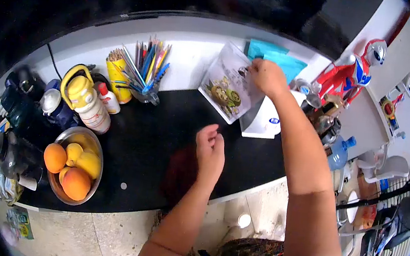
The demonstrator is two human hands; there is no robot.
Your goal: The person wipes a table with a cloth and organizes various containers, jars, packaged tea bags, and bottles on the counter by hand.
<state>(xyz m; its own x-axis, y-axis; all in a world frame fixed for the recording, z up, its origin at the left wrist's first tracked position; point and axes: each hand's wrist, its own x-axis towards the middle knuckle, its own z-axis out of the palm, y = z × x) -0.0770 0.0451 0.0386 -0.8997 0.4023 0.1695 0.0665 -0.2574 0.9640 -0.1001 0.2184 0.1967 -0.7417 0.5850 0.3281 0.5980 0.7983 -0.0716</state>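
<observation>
My right hand (268,78) pinches the upper right edge of a white food pouch (227,83) with a picture of green and pale food on its front. The pouch stands tilted against the wall at the back of the black tabletop. Beside it, under my right forearm, is a white box or pack (263,120) with a small blue logo. Teal packages (277,58) lean on the wall behind my right hand. My left hand (210,151) hovers over the tabletop in front of the pouch, fingers loosely bent and apart from the thumb, with nothing in them.
On the left, a metal bowl (98,186) holds peaches and yellow mangoes. Behind it stand a yellow-handled bottle (92,111), a red-capped bottle (109,100) and pencil holders (119,86). A red-and-silver figure (342,77) and jars (327,126) stand right. A dark screen (178,0) overhangs the back.
</observation>
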